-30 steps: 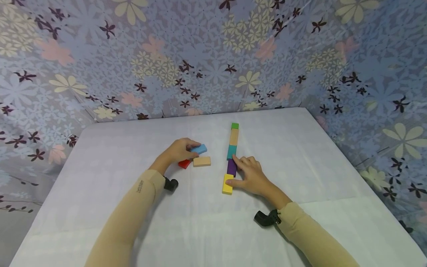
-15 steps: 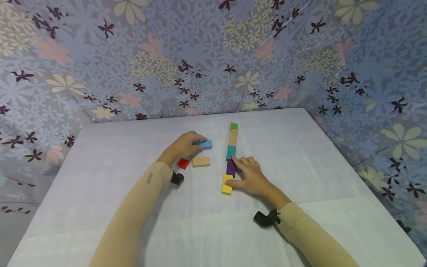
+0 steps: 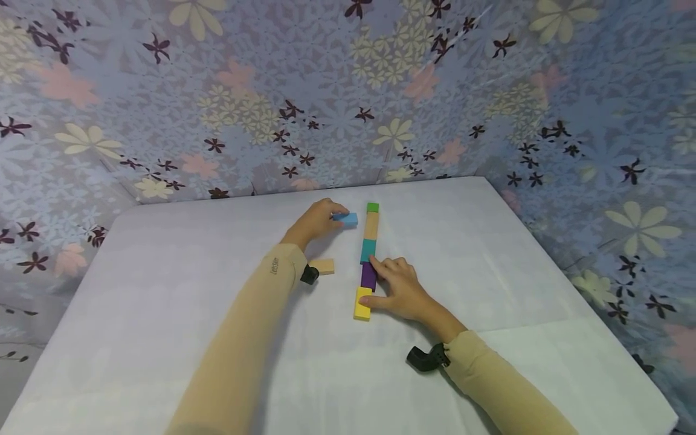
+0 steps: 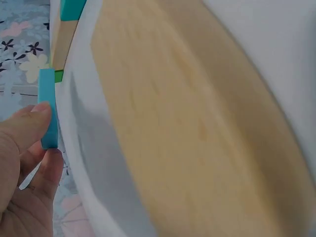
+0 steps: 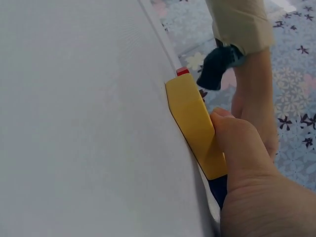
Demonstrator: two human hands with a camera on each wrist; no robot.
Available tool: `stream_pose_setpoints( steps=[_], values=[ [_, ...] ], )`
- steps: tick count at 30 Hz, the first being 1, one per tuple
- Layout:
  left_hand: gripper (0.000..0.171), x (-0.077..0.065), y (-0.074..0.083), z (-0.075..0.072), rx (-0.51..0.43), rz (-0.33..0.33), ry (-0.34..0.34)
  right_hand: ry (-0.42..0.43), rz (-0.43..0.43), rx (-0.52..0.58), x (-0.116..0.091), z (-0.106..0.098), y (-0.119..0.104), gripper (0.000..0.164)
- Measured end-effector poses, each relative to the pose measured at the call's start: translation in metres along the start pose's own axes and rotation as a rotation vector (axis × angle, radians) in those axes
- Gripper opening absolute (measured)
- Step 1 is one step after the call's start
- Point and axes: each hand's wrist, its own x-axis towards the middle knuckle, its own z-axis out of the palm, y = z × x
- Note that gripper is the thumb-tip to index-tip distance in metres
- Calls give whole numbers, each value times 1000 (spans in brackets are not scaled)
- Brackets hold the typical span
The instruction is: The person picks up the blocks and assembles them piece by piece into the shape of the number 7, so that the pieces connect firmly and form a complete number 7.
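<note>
My left hand (image 3: 315, 222) pinches a light blue block (image 3: 350, 220) between thumb and fingers, left of the far end of a row of blocks. In the left wrist view the blue block (image 4: 47, 86) is gripped by its sides. The row runs from a green block (image 3: 373, 207) through a plain wooden block (image 3: 371, 225), a teal block (image 3: 368, 251) and a purple block (image 3: 368, 276) to a yellow block (image 3: 361, 309). My right hand (image 3: 403, 291) rests along the row's right side, thumb touching the yellow block, index finger near the teal-purple joint.
A loose plain wooden block (image 3: 325, 266) lies left of the row, partly behind the left wrist's camera. It looms large in the left wrist view. A red block (image 5: 182, 71) shows beyond the yellow one in the right wrist view. White cloth (image 3: 163, 314) covers the table.
My left hand has carried the blue block away from the body and rightward, closer to the row's far end. The red block is now hidden in the head view. The right hand stays put.
</note>
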Motion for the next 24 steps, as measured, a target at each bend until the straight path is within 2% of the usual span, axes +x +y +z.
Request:
stream_pose_setpoints(
  steps=[6,11,14,19,24],
  values=[
    [36,10,-4,11,32,-47,-11,-11,-5,-16,1,0,-3,102],
    [37,11,-3,14,40,-86,-5,-22,2,-17,1,-1,-3,102],
    [38,12,-1,16,77,-94,15,-26,6,-13,0,-1,-3,102],
    [38,18,4,23,120,-80,62,-28,13,-20,-1,0,0,104],
    [36,24,6,26,118,-35,65,-29,18,-19,-3,-2,1,104]
  ],
)
